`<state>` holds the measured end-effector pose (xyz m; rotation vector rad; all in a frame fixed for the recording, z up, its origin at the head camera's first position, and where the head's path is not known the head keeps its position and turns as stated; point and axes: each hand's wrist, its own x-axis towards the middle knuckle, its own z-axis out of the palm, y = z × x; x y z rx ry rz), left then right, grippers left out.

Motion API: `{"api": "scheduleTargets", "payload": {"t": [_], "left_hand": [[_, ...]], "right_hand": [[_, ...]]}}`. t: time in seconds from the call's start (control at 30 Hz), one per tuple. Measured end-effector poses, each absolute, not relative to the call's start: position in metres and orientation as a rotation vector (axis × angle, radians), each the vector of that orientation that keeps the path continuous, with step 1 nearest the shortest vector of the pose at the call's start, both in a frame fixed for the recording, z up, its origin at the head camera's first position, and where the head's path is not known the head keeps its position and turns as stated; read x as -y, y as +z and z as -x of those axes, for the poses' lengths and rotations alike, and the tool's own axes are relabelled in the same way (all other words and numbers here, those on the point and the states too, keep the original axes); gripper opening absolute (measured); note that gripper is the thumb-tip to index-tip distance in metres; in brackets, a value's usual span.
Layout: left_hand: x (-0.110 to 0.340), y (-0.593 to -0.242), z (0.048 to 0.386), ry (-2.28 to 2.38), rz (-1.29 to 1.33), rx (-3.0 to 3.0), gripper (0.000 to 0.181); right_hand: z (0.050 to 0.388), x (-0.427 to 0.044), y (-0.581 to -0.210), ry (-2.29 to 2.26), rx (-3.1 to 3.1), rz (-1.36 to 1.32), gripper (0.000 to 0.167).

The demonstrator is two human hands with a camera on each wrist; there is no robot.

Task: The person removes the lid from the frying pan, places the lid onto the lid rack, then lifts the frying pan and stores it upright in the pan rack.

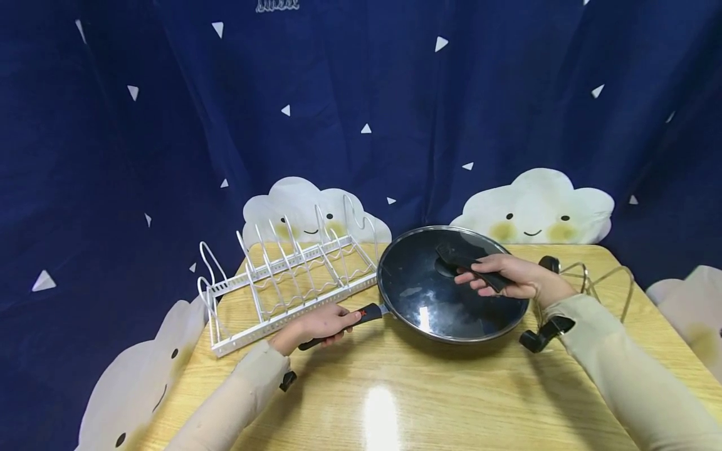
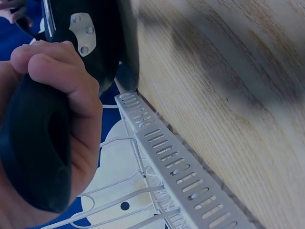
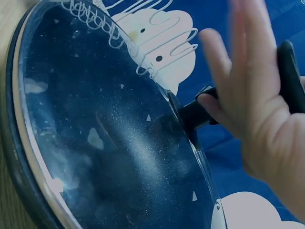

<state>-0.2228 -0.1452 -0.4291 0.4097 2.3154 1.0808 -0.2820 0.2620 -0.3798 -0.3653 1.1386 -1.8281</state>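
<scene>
A wide dark pan [image 3: 19, 157] with a steel-rimmed glass lid [image 1: 417, 300] stands on the wooden table. My left hand [image 1: 324, 326] grips the black pan handle [image 1: 369, 312]; in the left wrist view its fingers [image 2: 71, 76] wrap that handle. Over the lid, my right hand [image 1: 507, 275] holds the black lid handle [image 1: 465, 262], thumb and fingers on either side of it. The right wrist view shows some of those fingers [image 3: 255, 38] extended and blurred. The lid sits on the pan rim. A white wire rack [image 1: 293, 275] lies left of the pan.
Behind my right wrist, a metal wire stand [image 1: 612, 275] is partly hidden. The wooden table [image 1: 451, 388] extends in front of the pan. Cloud-shaped cushions [image 1: 536, 207] line the table edges, backed by a dark blue curtain [image 1: 361, 75] with white triangles.
</scene>
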Motion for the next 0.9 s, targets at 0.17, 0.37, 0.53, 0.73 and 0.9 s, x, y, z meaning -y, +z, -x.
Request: {"api": "scheduleTargets", "payload": {"t": [0.17, 0.37, 0.53, 0.73, 0.9], "left_hand": [[0.1458, -0.4306, 0.2216, 1.083, -0.406, -2.320, 0.048], [0.1461, -0.4307, 0.2219, 1.093, -0.403, -2.309, 0.045], [0.1450, -0.4306, 0.2220, 1.090, -0.400, -2.311, 0.045], [0.1432, -0.4289, 0.2224, 1.058, -0.413, -2.332, 0.049], [0.1449, -0.4297, 0.2241, 1.041, -0.419, -2.333, 0.050]], "right_hand": [[0.2815, -0.2604, -0.3822, -1.839, -1.108, 0.393, 0.031], [0.2795, -0.2564, -0.3794, -1.849, -0.986, 0.338, 0.032], [0.2774, -0.2542, -0.3771, -1.860, -1.092, 0.275, 0.028], [0.2771, -0.2553, -0.3786, -1.862, -1.082, 0.309, 0.031], [0.2773, -0.2546, -0.3803, -1.872, -1.074, 0.324, 0.033]]}}
